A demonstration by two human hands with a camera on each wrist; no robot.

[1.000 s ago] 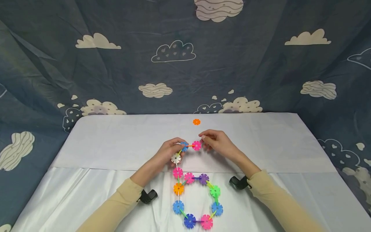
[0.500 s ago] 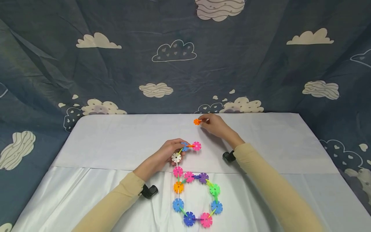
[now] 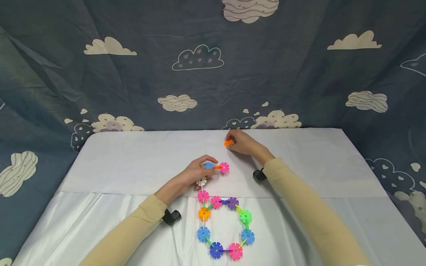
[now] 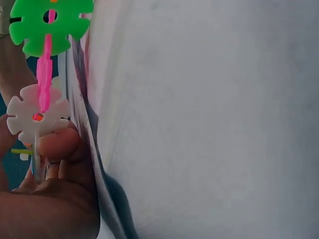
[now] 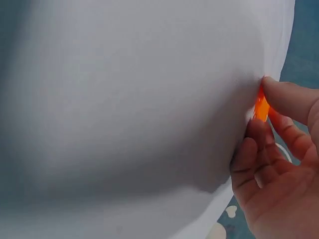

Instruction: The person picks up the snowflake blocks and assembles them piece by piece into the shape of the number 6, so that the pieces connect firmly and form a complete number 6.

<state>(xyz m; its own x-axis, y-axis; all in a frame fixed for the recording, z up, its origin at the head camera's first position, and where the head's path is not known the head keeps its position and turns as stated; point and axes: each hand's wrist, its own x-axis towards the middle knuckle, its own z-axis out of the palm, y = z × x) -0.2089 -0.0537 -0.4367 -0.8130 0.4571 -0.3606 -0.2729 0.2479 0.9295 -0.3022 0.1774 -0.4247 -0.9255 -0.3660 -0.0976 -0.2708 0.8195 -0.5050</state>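
A chain of notched plastic building discs, slotted into one another, lies on the white cloth; its lower part forms a ring with a blue disc [image 3: 216, 250] at the bottom. My left hand [image 3: 192, 174] holds the chain's upper arm, close to a white disc [image 3: 201, 181] and a light blue disc [image 3: 209, 165]. Past the fingers, a pink disc [image 3: 224, 167] ends that arm. In the left wrist view the thumb presses by a white disc [image 4: 37, 112], with a green disc [image 4: 50, 25] above. My right hand [image 3: 244, 143] pinches a loose orange disc [image 5: 261, 107] between thumb and fingers near the far edge.
The white-covered table [image 3: 133, 159] meets a dark curtain [image 3: 199, 33] with cloud prints at its back edge. A black wrist camera [image 3: 171, 218] is strapped below the left hand, another wrist camera [image 3: 259, 176] below the right.
My right hand has left the pink end disc, reached to the far edge and taken hold of the orange disc, which has tilted. The left forefinger has lifted and spread off the light blue disc.
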